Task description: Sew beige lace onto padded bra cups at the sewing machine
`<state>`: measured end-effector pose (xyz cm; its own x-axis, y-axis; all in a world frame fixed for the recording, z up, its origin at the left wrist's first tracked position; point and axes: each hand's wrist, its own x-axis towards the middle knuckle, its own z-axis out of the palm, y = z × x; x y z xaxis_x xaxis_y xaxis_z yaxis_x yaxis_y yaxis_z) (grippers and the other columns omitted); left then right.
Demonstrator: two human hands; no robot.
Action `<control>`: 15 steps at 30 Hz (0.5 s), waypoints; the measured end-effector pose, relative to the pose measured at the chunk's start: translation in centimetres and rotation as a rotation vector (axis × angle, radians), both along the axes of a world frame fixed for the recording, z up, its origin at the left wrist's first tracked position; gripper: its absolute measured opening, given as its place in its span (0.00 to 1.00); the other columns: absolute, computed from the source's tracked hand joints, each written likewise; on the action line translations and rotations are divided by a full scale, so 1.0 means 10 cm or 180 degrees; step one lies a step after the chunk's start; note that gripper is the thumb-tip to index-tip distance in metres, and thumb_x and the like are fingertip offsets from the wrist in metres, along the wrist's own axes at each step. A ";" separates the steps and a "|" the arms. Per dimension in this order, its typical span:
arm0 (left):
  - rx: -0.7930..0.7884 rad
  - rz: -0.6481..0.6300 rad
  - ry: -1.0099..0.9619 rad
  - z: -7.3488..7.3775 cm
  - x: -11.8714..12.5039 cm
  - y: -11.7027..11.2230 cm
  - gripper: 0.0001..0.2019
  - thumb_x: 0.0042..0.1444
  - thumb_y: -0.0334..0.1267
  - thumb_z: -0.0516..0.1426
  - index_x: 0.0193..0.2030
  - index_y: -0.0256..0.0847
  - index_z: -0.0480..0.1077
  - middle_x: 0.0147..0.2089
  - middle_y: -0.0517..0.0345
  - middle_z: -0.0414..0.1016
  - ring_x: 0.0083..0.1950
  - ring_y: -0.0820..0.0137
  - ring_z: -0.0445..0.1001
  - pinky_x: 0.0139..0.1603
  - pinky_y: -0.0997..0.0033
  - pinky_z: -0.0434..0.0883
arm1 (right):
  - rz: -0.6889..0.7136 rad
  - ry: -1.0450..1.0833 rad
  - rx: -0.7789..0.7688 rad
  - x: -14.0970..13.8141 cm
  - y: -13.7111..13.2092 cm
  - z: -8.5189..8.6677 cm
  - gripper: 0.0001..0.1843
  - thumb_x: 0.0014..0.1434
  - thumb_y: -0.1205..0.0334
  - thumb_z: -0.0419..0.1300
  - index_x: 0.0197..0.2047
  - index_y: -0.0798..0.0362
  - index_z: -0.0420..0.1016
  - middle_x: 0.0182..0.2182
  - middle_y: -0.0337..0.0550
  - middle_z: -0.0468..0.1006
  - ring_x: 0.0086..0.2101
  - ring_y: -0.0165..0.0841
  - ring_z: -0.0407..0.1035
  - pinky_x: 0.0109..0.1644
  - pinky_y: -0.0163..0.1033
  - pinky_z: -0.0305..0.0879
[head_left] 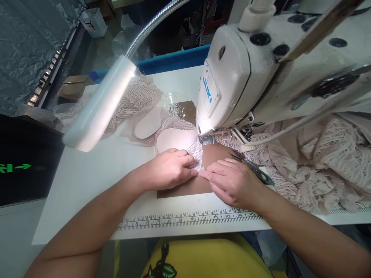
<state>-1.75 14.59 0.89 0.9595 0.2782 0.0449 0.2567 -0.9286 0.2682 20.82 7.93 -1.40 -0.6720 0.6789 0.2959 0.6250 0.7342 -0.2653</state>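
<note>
My left hand (171, 168) and my right hand (230, 179) meet fingertip to fingertip on a strip of pale lace fabric (194, 151) in front of the needle area of a white sewing machine (246, 73). Both hands have their fingers pressed together, pinching the lace edge flat on a brown panel (185, 191). Thread snips (255, 168) lie under or in my right hand, blades pointing toward the machine. Two padded cups (171, 139) lie just beyond my left hand.
A white gooseneck lamp (98, 104) hangs over the left of the white table (87, 181). A heap of lace (327, 166) fills the right side under the machine arm. A ruler strip (185, 221) runs along the table's front edge.
</note>
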 end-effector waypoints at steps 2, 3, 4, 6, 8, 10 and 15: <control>-0.0005 0.0004 -0.0031 0.00 0.01 0.00 0.18 0.68 0.40 0.45 0.39 0.41 0.76 0.39 0.52 0.71 0.39 0.69 0.67 0.41 0.67 0.61 | -0.0013 -0.0076 0.0003 0.00 0.00 -0.02 0.15 0.55 0.71 0.52 0.43 0.56 0.76 0.29 0.44 0.73 0.31 0.34 0.63 0.34 0.40 0.53; -0.0005 0.0005 -0.0037 0.01 0.01 0.00 0.18 0.68 0.39 0.45 0.39 0.41 0.76 0.38 0.52 0.71 0.39 0.69 0.67 0.40 0.67 0.61 | -0.0017 -0.0103 0.0007 -0.01 0.00 -0.02 0.15 0.55 0.71 0.52 0.43 0.56 0.76 0.29 0.44 0.73 0.31 0.34 0.62 0.34 0.40 0.52; -0.0006 0.0007 -0.0038 0.01 0.01 0.00 0.19 0.68 0.39 0.45 0.38 0.41 0.76 0.37 0.52 0.71 0.39 0.69 0.67 0.40 0.67 0.61 | -0.0020 -0.0127 0.0011 -0.01 0.00 -0.03 0.15 0.55 0.71 0.52 0.44 0.56 0.75 0.29 0.44 0.73 0.31 0.34 0.62 0.33 0.40 0.52; -0.0009 0.0013 -0.0027 0.03 0.01 -0.01 0.19 0.68 0.39 0.45 0.38 0.41 0.76 0.37 0.52 0.72 0.39 0.69 0.67 0.40 0.67 0.61 | -0.0025 -0.0164 0.0024 -0.02 0.01 -0.03 0.15 0.55 0.71 0.52 0.44 0.57 0.75 0.29 0.44 0.72 0.31 0.34 0.61 0.33 0.40 0.50; -0.0029 0.0005 0.0004 0.04 0.01 -0.01 0.19 0.68 0.39 0.45 0.38 0.41 0.76 0.37 0.52 0.72 0.39 0.68 0.68 0.40 0.66 0.62 | -0.0034 -0.0190 0.0048 -0.02 0.01 -0.03 0.15 0.55 0.70 0.52 0.44 0.57 0.75 0.28 0.44 0.71 0.30 0.34 0.59 0.33 0.40 0.49; -0.0084 0.0002 -0.0010 0.06 0.01 -0.02 0.17 0.67 0.39 0.46 0.39 0.41 0.76 0.39 0.51 0.72 0.40 0.67 0.69 0.41 0.66 0.64 | -0.0050 -0.0214 0.0051 -0.03 0.00 -0.02 0.14 0.55 0.70 0.52 0.43 0.57 0.75 0.27 0.43 0.70 0.29 0.34 0.58 0.33 0.40 0.48; -0.0081 0.0337 -0.0463 0.05 0.07 0.02 0.15 0.66 0.39 0.48 0.50 0.35 0.72 0.46 0.44 0.73 0.44 0.66 0.71 0.43 0.66 0.71 | -0.0083 -0.0212 -0.0031 -0.03 0.00 0.02 0.12 0.56 0.70 0.52 0.40 0.55 0.75 0.28 0.43 0.70 0.30 0.34 0.57 0.34 0.40 0.48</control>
<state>-1.09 14.78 1.41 0.9087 0.3801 0.1727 0.3094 -0.8909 0.3326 20.50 7.94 -1.19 -0.6721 0.6990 0.2444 0.6603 0.7151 -0.2293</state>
